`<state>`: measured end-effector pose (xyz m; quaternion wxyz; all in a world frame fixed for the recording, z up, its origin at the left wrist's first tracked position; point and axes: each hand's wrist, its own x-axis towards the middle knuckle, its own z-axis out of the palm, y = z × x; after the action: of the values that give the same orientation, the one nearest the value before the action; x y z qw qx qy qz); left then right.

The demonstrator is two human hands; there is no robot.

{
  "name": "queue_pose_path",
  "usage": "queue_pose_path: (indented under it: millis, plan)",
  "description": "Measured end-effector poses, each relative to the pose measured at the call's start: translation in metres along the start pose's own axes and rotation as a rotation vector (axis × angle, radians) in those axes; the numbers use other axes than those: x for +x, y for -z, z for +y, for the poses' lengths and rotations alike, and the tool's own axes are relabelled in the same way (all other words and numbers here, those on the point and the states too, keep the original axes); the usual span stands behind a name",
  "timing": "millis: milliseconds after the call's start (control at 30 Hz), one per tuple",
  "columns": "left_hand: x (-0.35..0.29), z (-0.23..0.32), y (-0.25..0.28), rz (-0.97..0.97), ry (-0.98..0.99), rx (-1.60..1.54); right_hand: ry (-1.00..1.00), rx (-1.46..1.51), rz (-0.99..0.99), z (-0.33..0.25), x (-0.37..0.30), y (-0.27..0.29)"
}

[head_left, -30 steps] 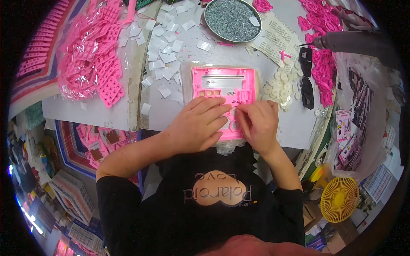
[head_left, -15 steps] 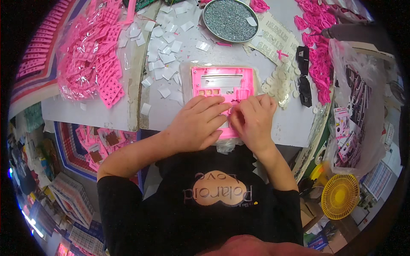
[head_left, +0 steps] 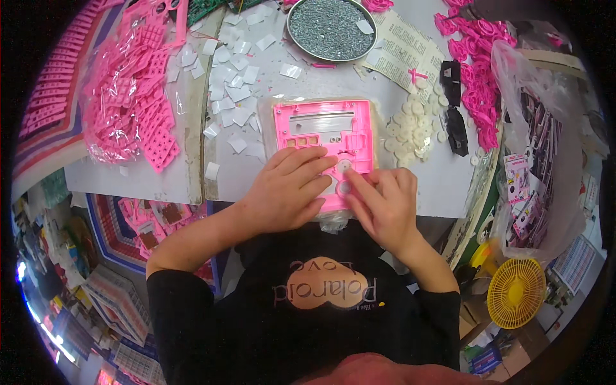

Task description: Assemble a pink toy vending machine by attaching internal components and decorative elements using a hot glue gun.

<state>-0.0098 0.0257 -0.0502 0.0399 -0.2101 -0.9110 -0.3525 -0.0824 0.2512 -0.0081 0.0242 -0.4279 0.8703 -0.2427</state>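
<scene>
A pink plastic casing [head_left: 362,128] lies open side up on a clear-wrapped pad [head_left: 266,122] before me. Across the casing's lower left rests my left hand [head_left: 285,189], fingers stretched out flat and pressing on it. A round white plastic disc [head_left: 344,165] sits in a circular seat of the casing. My right hand [head_left: 391,208] is at the casing's right side, its index fingertip at the disc's edge and its thumb apart, with nothing visible between them. Part of the casing's lower left is hidden under my left hand.
A round tin of small screws [head_left: 330,32] stands at the back. Loose white discs [head_left: 410,128] and two black plastic parts [head_left: 455,131] lie to the right. White paper squares [head_left: 237,93] are scattered left, beside bagged pink keypads [head_left: 125,96]. Coiled pink cords [head_left: 475,70] line the right edge.
My right hand's pinched fingers have spread and drawn back to the right, leaving the white disc visible in the casing. My left hand stays on the casing. The view has shifted slightly.
</scene>
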Motion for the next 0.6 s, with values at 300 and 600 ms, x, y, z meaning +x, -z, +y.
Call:
queue_pose_path:
  millis: [300, 600]
  plan:
    - [0.001, 0.001, 0.002, -0.014, 0.007, 0.011, 0.064, -0.089, 0.023, 0.012, 0.028, -0.01]
    - [0.001, 0.001, -0.001, 0.015, 0.0, 0.005, 0.046, -0.118, -0.101, 0.007, 0.034, -0.007]
